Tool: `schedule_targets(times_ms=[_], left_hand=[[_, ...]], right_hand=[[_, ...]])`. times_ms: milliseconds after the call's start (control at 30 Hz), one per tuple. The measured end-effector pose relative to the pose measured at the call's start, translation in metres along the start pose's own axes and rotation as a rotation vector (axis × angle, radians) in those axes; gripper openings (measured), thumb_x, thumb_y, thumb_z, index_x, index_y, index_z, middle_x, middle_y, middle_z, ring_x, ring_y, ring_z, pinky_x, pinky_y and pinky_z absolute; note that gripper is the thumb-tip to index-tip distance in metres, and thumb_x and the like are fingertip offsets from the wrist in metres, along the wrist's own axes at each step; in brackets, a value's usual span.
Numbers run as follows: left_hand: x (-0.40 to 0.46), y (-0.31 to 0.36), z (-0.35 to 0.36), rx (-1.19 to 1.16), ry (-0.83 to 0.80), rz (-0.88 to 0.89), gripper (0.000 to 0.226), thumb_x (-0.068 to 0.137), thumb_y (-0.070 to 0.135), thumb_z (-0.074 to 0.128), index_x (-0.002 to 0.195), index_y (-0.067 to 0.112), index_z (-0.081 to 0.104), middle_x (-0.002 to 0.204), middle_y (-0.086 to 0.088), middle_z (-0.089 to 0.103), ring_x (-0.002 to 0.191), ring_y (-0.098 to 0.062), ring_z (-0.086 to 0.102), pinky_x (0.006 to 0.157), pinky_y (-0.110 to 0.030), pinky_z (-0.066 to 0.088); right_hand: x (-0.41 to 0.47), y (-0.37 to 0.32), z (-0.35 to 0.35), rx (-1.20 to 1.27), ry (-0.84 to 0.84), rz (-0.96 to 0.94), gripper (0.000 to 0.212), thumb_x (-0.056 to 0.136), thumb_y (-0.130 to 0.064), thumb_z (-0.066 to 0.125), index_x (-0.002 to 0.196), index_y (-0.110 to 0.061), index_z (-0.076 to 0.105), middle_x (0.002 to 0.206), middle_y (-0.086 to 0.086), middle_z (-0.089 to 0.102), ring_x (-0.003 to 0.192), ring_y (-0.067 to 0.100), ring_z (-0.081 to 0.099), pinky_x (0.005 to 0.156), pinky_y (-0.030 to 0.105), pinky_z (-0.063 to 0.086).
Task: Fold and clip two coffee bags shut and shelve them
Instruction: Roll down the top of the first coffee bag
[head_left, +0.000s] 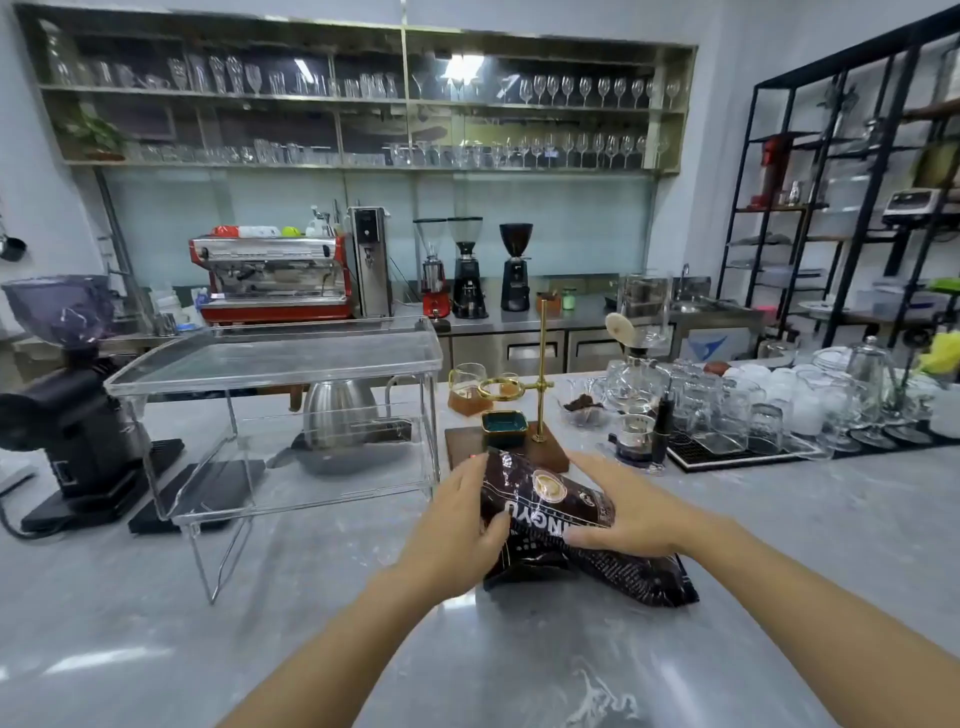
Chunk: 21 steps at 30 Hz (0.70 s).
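Both hands clamped on dark coffee bag (558, 512), left hand (457, 525) and right hand (631, 514) at opposite sides, steadying bag tilted on grey counter (260, 623), likely for folding; clear acrylic shelf (280, 364) waiting left.

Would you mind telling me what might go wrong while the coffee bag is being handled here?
The coffee bag, held by the left hand and right hand, shows no clip, so grounds might spill if it tips. Its top sits close to the wooden stand with the teal dish and brass pole; a push forward could knock them.
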<state>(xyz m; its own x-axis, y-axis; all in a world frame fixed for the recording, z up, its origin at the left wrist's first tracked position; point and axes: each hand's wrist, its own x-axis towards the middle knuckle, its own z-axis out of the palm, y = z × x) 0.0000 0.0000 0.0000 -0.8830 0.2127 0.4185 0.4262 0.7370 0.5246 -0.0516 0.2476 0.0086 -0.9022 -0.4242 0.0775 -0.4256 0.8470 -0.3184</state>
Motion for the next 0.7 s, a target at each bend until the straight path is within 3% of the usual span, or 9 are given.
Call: schedule_targets(times_ms=[133, 233, 400, 467, 567, 700], left_hand=[[-0.006, -0.001, 0.007, -0.065, -0.016, -0.074, 0.064, 0.097, 0.027, 0.056, 0.154, 0.018, 0.028, 0.143, 0.004, 0.051, 0.113, -0.008, 0.049, 0.094, -0.013, 0.029], [-0.005, -0.002, 0.011, -0.134, -0.009, -0.134, 0.059, 0.097, 0.023, 0.059, 0.15, 0.016, 0.035, 0.137, 0.012, 0.05, 0.121, -0.006, 0.049, 0.096, -0.012, 0.03], [0.0, -0.011, 0.018, -0.196, 0.04, -0.188, 0.058, 0.094, 0.02, 0.064, 0.147, 0.016, 0.041, 0.137, -0.001, 0.061, 0.125, -0.017, 0.056, 0.102, -0.027, 0.044], [0.0, -0.011, 0.018, -0.242, 0.044, -0.206, 0.056, 0.093, 0.021, 0.066, 0.144, 0.019, 0.044, 0.124, -0.001, 0.065, 0.114, -0.019, 0.062, 0.096, -0.031, 0.051], [-0.001, -0.012, 0.018, -0.319, 0.019, -0.232, 0.054, 0.094, 0.022, 0.066, 0.142, 0.024, 0.044, 0.105, 0.007, 0.062, 0.092, -0.01, 0.065, 0.079, -0.024, 0.056], [-0.001, -0.011, 0.019, -0.323, 0.017, -0.231, 0.035, 0.094, 0.024, 0.066, 0.128, 0.022, 0.058, 0.103, 0.007, 0.066, 0.09, -0.01, 0.065, 0.072, -0.016, 0.053]], right_hand=[[-0.004, 0.017, 0.01, 0.087, -0.105, 0.111, 0.124, 0.06, -0.076, 0.071, 0.156, -0.038, 0.003, 0.165, -0.012, 0.013, 0.15, 0.012, 0.021, 0.121, 0.038, 0.026], [-0.005, 0.026, 0.017, 0.093, -0.155, 0.157, 0.125, 0.062, -0.064, 0.079, 0.157, -0.032, 0.005, 0.164, -0.008, 0.019, 0.146, 0.015, 0.028, 0.118, 0.034, 0.029], [-0.004, 0.032, 0.022, 0.023, -0.119, 0.166, 0.124, 0.06, -0.058, 0.079, 0.157, -0.029, 0.007, 0.161, -0.002, 0.026, 0.144, 0.019, 0.031, 0.117, 0.038, 0.03], [-0.003, 0.032, 0.026, -0.023, -0.098, 0.168, 0.122, 0.058, -0.06, 0.076, 0.156, -0.029, 0.01, 0.157, 0.0, 0.03, 0.143, 0.021, 0.032, 0.116, 0.042, 0.031], [-0.005, 0.032, 0.03, -0.055, -0.057, 0.165, 0.115, 0.059, -0.061, 0.073, 0.154, -0.029, 0.017, 0.144, -0.001, 0.04, 0.135, 0.021, 0.039, 0.112, 0.044, 0.034], [-0.008, 0.032, 0.034, -0.001, -0.016, 0.154, 0.098, 0.058, -0.059, 0.071, 0.144, -0.034, 0.031, 0.125, -0.006, 0.049, 0.119, 0.018, 0.05, 0.104, 0.042, 0.041]])
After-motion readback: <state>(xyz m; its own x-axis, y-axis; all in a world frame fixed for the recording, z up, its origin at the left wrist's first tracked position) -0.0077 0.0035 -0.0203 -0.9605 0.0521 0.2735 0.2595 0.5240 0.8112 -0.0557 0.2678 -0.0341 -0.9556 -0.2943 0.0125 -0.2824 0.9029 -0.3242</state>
